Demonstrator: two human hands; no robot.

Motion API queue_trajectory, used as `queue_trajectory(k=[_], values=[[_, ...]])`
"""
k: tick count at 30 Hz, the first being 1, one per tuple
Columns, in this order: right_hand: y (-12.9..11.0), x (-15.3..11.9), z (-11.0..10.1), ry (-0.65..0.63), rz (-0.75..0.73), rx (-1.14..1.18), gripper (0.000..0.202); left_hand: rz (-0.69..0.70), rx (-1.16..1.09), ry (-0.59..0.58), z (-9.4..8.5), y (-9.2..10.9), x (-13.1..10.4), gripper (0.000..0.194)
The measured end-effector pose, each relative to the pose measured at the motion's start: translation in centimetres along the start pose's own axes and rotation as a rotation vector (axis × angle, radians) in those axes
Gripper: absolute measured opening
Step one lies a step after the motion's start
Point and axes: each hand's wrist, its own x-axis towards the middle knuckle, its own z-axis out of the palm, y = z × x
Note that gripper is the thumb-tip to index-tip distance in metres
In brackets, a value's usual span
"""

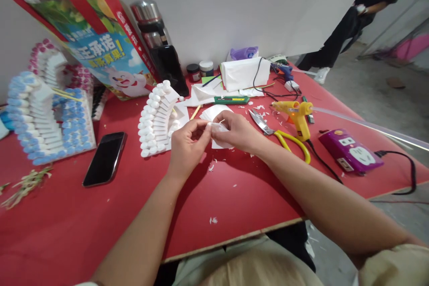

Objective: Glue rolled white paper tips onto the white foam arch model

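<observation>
Both hands meet over the middle of the red table, pinching a small white piece (218, 127) that looks like thin paper or foam. My left hand (189, 145) grips its left end between thumb and fingertips. My right hand (239, 132) closes on its right side, with the fingers curled. Just beyond and beneath the hands lie white paper pieces (214, 111). Left of my left hand stands a curved white model (156, 120) edged with rounded white tips. To the right of my right hand rest scissors (263, 123) with yellow handles.
A yellow glue gun (296, 114) with a long clear stick and a purple power strip (350, 149) sit right. A green cutter knife (231, 99) lies behind the hands. A phone (104, 158), blue-and-white model (40, 120), shopping bag (110, 53) and steel flask (147, 18) occupy the left.
</observation>
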Motion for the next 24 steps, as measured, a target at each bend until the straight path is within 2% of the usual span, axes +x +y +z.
queue_trajectory(k=[3, 5, 8, 11, 14, 16, 19, 22, 24], values=[[-0.5, 0.1, -0.6, -0.094, 0.124, 0.130, 0.019, -0.003, 0.014, -0.018, -0.2, 0.1, 0.1, 0.011], [-0.9, 0.0, -1.0, -0.122, 0.124, 0.135, 0.014, -0.032, -0.038, -0.045, -0.3, 0.1, 0.2, 0.012], [-1.0, -0.1, -1.3, -0.122, 0.003, 0.055, 0.008, -0.107, -0.156, -0.088, -0.5, 0.0, 0.4, 0.012], [-0.6, -0.3, -1.1, -0.040, -0.187, -0.138, 0.002, -0.181, -0.264, -0.113, -0.5, -0.3, 0.6, 0.012], [-0.3, -0.5, -0.8, 0.061, -0.387, -0.403, 0.009, -0.208, -0.322, -0.108, -0.5, -0.5, 0.7, 0.010], [-0.4, -0.7, -0.7, 0.085, -0.443, -0.483, 0.011, -0.199, -0.332, -0.080, -0.4, -0.5, 0.7, 0.010], [-0.9, -0.8, -1.0, 0.019, -0.321, -0.288, 0.005, -0.163, -0.311, -0.037, -0.5, -0.6, 0.7, 0.012], [-1.2, -0.5, -1.6, -0.120, -0.081, 0.120, 0.025, -0.137, -0.303, -0.030, -0.8, -0.7, 0.8, 0.013], [-1.1, -0.2, -1.9, -0.148, 0.073, 0.341, 0.037, -0.139, -0.311, -0.040, -0.9, -0.7, 0.9, 0.014]])
